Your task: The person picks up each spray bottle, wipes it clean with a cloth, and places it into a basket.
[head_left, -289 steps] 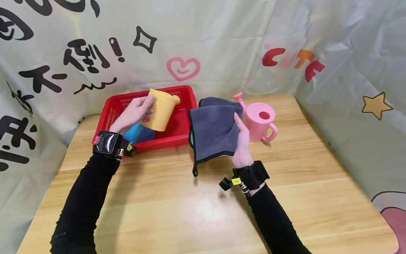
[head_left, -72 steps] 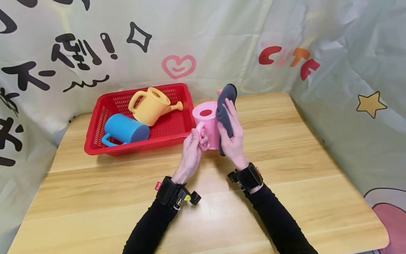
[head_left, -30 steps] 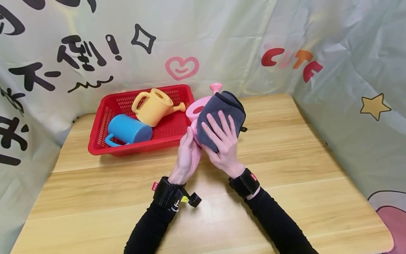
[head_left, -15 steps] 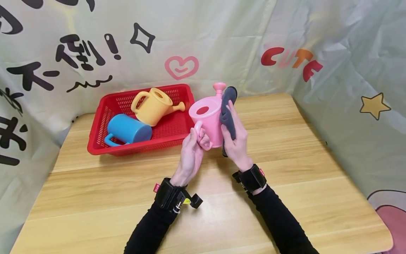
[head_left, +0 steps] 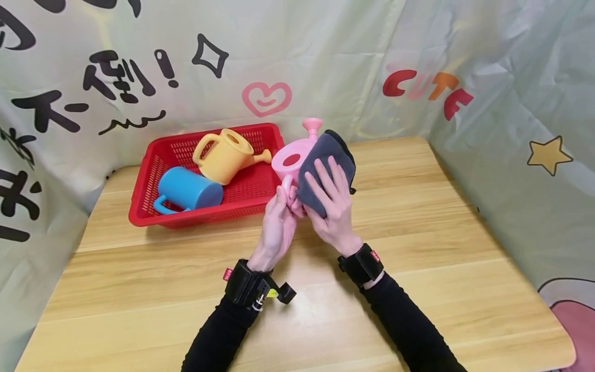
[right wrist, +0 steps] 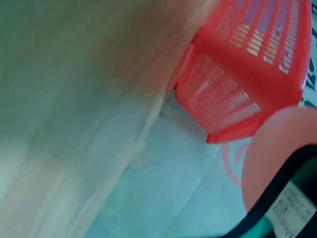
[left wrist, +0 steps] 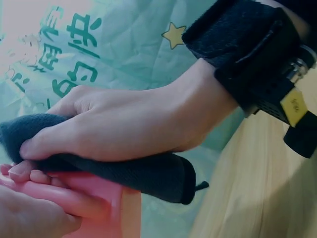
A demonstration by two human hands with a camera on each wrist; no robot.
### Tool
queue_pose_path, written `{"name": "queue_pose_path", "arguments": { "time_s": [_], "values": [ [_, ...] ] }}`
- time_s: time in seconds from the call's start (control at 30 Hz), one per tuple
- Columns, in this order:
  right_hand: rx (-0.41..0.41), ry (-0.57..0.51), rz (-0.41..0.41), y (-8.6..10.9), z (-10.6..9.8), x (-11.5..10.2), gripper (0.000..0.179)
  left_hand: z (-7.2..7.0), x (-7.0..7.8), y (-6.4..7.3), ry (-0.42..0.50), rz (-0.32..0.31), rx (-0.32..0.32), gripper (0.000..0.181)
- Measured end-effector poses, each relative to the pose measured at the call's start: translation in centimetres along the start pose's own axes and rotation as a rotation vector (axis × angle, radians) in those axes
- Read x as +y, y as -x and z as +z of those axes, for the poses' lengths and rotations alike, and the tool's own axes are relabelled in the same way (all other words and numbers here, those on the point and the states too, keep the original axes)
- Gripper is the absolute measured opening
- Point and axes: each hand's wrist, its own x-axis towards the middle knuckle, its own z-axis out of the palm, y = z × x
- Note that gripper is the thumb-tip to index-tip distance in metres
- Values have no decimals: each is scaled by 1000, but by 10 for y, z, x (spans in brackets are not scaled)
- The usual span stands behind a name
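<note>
A pink watering can (head_left: 291, 160) is held up over the table, its spout pointing away. My left hand (head_left: 277, 227) grips its handle, with the fingers curled through. My right hand (head_left: 333, 212) holds a folded grey cloth (head_left: 321, 155) with black edging against the can's right side. Its fingers lie spread over the cloth; in the left wrist view, the thumb of the right hand (left wrist: 133, 121) bears on the cloth (left wrist: 143, 176). The cloth hides much of the can's body. In the right wrist view, a white label (right wrist: 292, 213) shows on the cloth's green underside.
A red plastic basket (head_left: 160, 219) stands left of the can. Inside it lie a yellow watering can (head_left: 223, 157) and a blue mug-shaped container (head_left: 188, 188) on its side. The wooden table (head_left: 418, 248) meets a printed curtain (head_left: 334, 67) at its back and sides.
The yellow can has gone into the basket. My left hand has taken the pink can by its handle. The cloth in my right hand has moved onto the pink can and slides about its side.
</note>
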Motion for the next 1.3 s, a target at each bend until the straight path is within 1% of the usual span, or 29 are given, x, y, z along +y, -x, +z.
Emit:
{"name": "queue_pose_path", "arguments": {
  "time_s": [0.07,0.1,0.23,0.27,0.33,0.4,0.43,0.5,0.63,0.7,0.77,0.87,0.9,0.97,1.07,1.1,1.17,1.23,1.3],
  "values": [
    [6,-80,77,-2,-4,4,42,1,-1,1,-3,-1,-10,29],
    [10,-133,125,-3,-6,7,42,1,-2,1,-9,-1,-14,28],
    [41,-372,359,-8,-13,10,45,3,-3,2,-64,5,-32,29],
    [48,-416,404,-9,-15,10,47,3,-3,3,-76,8,-34,30],
    [60,-459,459,-10,-16,9,48,3,-2,3,-97,18,-32,30],
    [62,-446,454,-9,-14,8,48,3,-2,3,-108,26,-28,30],
    [64,-415,427,-8,-13,7,48,3,-1,4,-108,30,-25,30],
    [65,-332,340,-7,-10,6,46,3,-1,4,-103,39,-22,31],
    [65,-127,125,-2,-1,-2,41,2,1,4,-73,51,-10,32],
    [53,-47,44,1,2,-7,40,1,1,3,-62,49,-3,33],
    [38,6,-6,2,4,-10,39,1,1,3,-62,44,-4,40],
    [22,31,-32,2,4,-12,40,0,1,2,-75,32,-19,50],
    [18,26,-30,2,3,-12,41,0,1,2,-79,28,-23,51],
    [18,-4,-8,-1,1,-10,41,1,1,2,-85,20,-25,46],
    [23,-100,62,-7,-3,-7,41,2,1,2,-106,17,-28,34],
    [27,-150,99,-9,-5,-5,41,3,1,2,-114,20,-30,31],
    [35,-264,187,-13,-9,-3,41,3,1,3,-136,29,-36,31],
    [46,-386,301,-15,-14,-1,43,3,0,4,-165,44,-42,32],
    [67,-481,409,-17,-17,0,45,3,0,5,-191,60,-52,31]
  ]
}}
